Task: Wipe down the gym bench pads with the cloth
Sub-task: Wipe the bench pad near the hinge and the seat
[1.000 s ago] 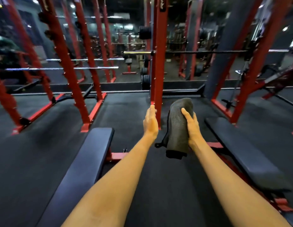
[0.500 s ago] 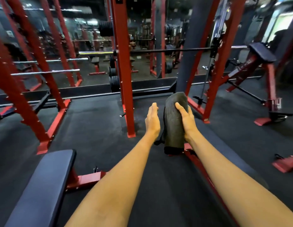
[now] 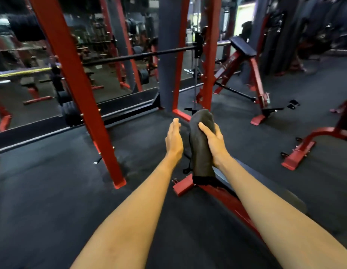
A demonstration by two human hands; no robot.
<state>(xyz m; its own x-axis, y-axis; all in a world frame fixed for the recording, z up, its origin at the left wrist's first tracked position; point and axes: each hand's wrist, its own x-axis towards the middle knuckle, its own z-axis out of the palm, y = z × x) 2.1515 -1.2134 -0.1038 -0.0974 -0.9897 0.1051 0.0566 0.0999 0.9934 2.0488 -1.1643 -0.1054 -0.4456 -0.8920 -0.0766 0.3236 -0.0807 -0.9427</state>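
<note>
Clutching the bunched cloth (image 3: pixel 200 152), the right grip (image 3: pixel 213 144) should probably press it flat onto the bench pad (image 3: pixel 275 189) below. Left grip (image 3: pixel 173 138) hovers spread, empty.

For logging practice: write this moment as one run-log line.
stage: pre-wipe | right hand: grips folded dark grey fabric cloth | left hand: open, empty | black padded bench: in view, lower right

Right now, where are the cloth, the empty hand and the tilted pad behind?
cloth (image 3: pixel 198 152): head view, middle of its dark fabric.
left hand (image 3: pixel 173 138): head view, middle of the hand.
tilted pad (image 3: pixel 243 47): head view, centre of its cushion.
</note>
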